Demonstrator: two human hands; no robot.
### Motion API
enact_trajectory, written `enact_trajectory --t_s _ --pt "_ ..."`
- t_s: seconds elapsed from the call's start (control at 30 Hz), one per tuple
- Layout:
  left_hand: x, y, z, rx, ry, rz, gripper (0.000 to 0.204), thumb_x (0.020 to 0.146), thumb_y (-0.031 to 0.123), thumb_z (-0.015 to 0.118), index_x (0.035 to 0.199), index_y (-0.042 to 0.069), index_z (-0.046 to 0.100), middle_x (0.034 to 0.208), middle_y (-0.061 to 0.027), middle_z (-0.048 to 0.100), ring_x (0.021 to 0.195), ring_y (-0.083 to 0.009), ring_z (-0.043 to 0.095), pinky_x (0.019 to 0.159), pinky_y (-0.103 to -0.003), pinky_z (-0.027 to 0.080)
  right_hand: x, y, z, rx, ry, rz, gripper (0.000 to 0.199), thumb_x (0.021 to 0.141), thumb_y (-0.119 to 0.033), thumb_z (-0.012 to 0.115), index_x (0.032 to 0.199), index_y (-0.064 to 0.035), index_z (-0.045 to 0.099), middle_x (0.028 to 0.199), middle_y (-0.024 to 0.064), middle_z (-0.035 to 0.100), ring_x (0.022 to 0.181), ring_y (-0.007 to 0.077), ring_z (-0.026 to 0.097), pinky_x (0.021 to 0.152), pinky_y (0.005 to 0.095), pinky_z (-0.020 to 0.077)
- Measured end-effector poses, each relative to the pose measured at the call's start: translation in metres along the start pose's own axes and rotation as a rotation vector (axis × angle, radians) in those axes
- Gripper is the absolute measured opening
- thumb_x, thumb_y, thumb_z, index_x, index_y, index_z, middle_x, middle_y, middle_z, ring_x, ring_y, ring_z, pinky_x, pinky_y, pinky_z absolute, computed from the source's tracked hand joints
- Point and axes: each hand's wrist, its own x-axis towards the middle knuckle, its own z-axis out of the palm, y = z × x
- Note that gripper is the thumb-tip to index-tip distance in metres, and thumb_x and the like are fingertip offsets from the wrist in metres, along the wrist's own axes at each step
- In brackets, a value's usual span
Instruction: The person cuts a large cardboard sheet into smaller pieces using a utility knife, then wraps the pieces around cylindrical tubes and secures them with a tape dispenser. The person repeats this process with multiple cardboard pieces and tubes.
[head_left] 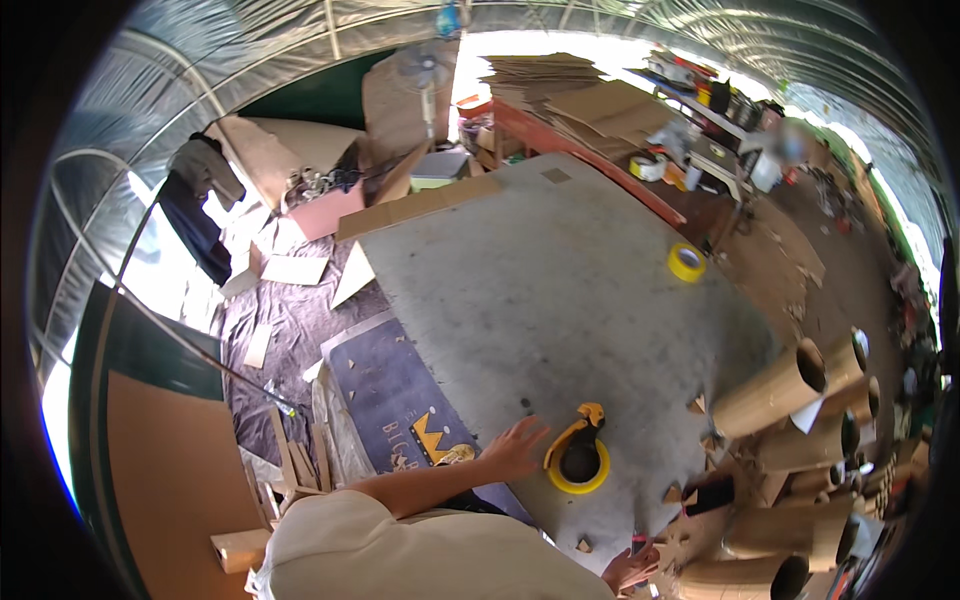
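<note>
Your right hand sits low at the table's near edge, mostly hidden; you can't tell its grip. Your left hand lies open, fingers spread, on the grey table, just beside the yellow tape dispenser. Cardboard tubes crowd the right edge. A yellow tape roll lies far off.

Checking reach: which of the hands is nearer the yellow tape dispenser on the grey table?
Left. The left hand lies just beside the yellow tape dispenser; the right hand sits below, apart.
</note>
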Motion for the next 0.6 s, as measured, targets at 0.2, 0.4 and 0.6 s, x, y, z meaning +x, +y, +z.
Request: enact_trajectory --t_s 0.2,0.4,0.6 --pt "0.000 -0.190 -0.095 -0.478 0.493 -0.720 0.071 0.069 0.033 0.070 0.127 0.007 0.039 0.125 -0.0193 0.042 0.110 -0.0339 0.046 0.092 -0.040 0.039 0.026 -0.174 -0.014 0.563 0.024 -0.659 0.033 0.073 -0.004 0.053 0.106 -0.0049 0.053 0.101 0.0170 0.051 0.096 0.0345 0.047 0.081 0.0450 0.0384" --pt "0.069 -0.444 -0.293 -0.509 1.037 -0.893 0.078 0.062 0.042 0.073 0.119 -0.003 0.046 0.114 -0.0222 0.053 0.109 -0.0334 0.050 0.091 -0.038 0.039 -0.018 -0.343 0.029 0.699 -0.283 -0.754 0.028 0.082 -0.025 0.060 0.106 -0.0105 0.059 0.093 0.0118 0.062 0.075 0.0216 0.063 0.069 0.0333 0.0509" --pt "0.119 -0.621 -0.380 -0.658 1.114 -1.087 0.051 0.067 0.033 0.075 0.091 -0.010 0.058 0.086 -0.0229 0.060 0.076 -0.0279 0.060 0.061 -0.037 0.047 -0.071 -0.390 0.071 0.328 -0.857 -0.861 0.037 0.080 -0.024 0.056 0.117 -0.0249 0.053 0.085 0.0048 0.057 0.079 0.0180 0.056 0.071 0.0292 0.0440"
